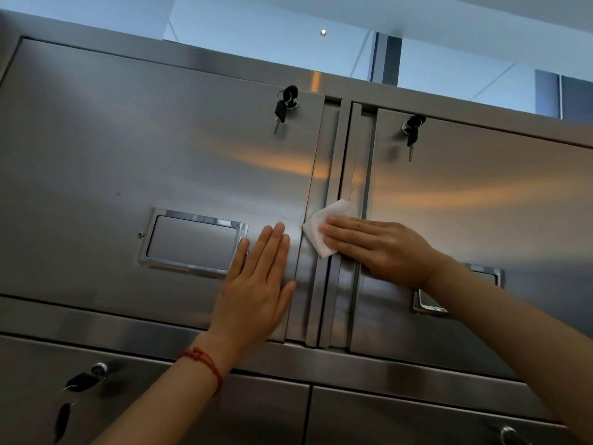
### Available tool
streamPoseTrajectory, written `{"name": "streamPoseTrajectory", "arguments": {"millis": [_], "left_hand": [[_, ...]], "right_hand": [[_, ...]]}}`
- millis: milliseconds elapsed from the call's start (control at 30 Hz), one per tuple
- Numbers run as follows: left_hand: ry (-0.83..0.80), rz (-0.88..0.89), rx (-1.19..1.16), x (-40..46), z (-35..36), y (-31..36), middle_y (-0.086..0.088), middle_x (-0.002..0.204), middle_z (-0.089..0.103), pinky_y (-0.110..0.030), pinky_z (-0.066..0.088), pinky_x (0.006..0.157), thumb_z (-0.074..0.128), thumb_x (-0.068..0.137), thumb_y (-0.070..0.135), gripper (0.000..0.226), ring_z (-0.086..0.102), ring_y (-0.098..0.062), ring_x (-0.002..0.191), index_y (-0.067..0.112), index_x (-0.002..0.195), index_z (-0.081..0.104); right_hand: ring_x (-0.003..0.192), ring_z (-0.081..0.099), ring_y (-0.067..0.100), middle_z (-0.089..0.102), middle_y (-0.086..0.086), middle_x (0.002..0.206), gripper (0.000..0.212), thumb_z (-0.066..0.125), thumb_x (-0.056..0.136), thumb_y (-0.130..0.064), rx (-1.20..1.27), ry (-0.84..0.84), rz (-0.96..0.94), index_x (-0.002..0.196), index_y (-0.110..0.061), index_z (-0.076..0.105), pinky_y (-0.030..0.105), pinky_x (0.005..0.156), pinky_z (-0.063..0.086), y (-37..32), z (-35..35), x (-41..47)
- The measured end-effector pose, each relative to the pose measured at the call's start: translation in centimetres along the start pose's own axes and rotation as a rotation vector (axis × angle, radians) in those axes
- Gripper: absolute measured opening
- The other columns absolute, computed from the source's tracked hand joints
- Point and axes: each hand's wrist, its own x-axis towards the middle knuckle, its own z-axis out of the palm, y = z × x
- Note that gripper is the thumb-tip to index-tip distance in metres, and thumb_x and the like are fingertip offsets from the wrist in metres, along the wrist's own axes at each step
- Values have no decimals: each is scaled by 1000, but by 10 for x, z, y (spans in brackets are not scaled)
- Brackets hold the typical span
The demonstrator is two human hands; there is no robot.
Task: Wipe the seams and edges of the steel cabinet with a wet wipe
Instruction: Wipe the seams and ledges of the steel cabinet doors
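The steel cabinet (128, 139) fills the view, with two upper doors that meet at a vertical seam (333, 187) in the middle. My right hand (382, 248) lies flat with straight fingers and presses a white wet wipe (324, 224) against that seam, about halfway up the doors. The wipe sticks out above and to the left of my fingertips. My left hand (256, 290) rests flat and open on the left door, just left of the seam, with a red string bracelet at the wrist.
Each upper door has a recessed steel handle, the left handle (192, 242) and the right handle (430, 303) partly behind my right wrist. Black keys (284, 106) and keys (412, 131) hang from the locks. Lower doors with locks sit below.
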Motion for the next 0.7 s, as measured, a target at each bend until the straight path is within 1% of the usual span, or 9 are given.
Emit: {"name": "streamPoseTrajectory", "arguments": {"millis": [100, 200, 267, 333, 367, 433, 500, 600, 700], "left_hand": [[2, 4, 1, 0, 0, -1, -20, 149, 26, -48, 21, 109, 29, 95, 35, 59, 25, -33, 138, -3, 140, 31], [-2, 8, 4, 0, -1, -1, -20, 149, 26, -48, 20, 110, 29, 95, 35, 60, 24, -33, 138, -2, 140, 31], [-5, 6, 8, 0, 0, -1, -20, 149, 26, -48, 21, 109, 29, 95, 35, 59, 24, -33, 138, -2, 140, 31], [-5, 3, 8, 0, 0, -1, -20, 149, 26, -48, 21, 109, 28, 95, 36, 59, 24, -33, 138, -2, 140, 31], [-5, 2, 7, 0, 0, -1, -20, 149, 26, -48, 21, 109, 28, 95, 36, 59, 24, -33, 138, -2, 140, 31], [-4, 2, 6, 0, 0, -1, -20, 149, 26, -48, 22, 109, 28, 95, 35, 59, 24, -33, 138, -3, 140, 31], [-4, 4, 3, 0, -1, -1, -20, 149, 26, -48, 22, 109, 27, 95, 35, 59, 24, -34, 138, -3, 140, 31], [0, 2, -9, 0, -1, -1, -20, 149, 27, -48, 22, 109, 27, 95, 35, 59, 25, -34, 138, -3, 140, 32], [10, 1, -9, 0, 0, 0, -20, 149, 27, -48, 22, 109, 28, 95, 35, 59, 26, -34, 138, -3, 140, 32]], "right_hand": [[114, 57, 33, 61, 19, 120, 44, 80, 72, -6, 17, -6, 17, 113, 1, 65, 44, 82, 55, -8, 4, -4], [114, 57, 33, 62, 19, 119, 42, 78, 73, -6, 23, -11, -27, 112, 1, 65, 44, 82, 55, -5, 3, -4], [114, 57, 33, 62, 19, 119, 38, 73, 76, -6, 11, -2, -28, 113, 2, 65, 45, 84, 54, 1, 1, -1], [114, 57, 33, 61, 20, 119, 36, 67, 79, -7, 0, 19, 10, 113, 2, 65, 45, 88, 52, 2, 1, 1], [114, 57, 33, 61, 20, 120, 35, 67, 78, -7, -2, 29, 29, 113, 2, 65, 44, 88, 52, 0, 2, 1], [113, 57, 34, 61, 20, 120, 37, 73, 76, -6, 13, 24, 39, 112, 2, 66, 44, 84, 54, -6, 5, -2], [113, 57, 33, 62, 19, 119, 42, 78, 73, -5, 28, 2, 4, 112, 2, 66, 43, 81, 56, -8, 4, -3], [113, 57, 33, 63, 18, 118, 41, 78, 73, -6, 16, -2, -37, 111, 2, 66, 44, 81, 56, 0, -1, 1], [112, 58, 33, 63, 19, 118, 39, 74, 74, -5, 5, 20, 14, 112, 2, 66, 44, 84, 54, 0, -2, 4]]}}
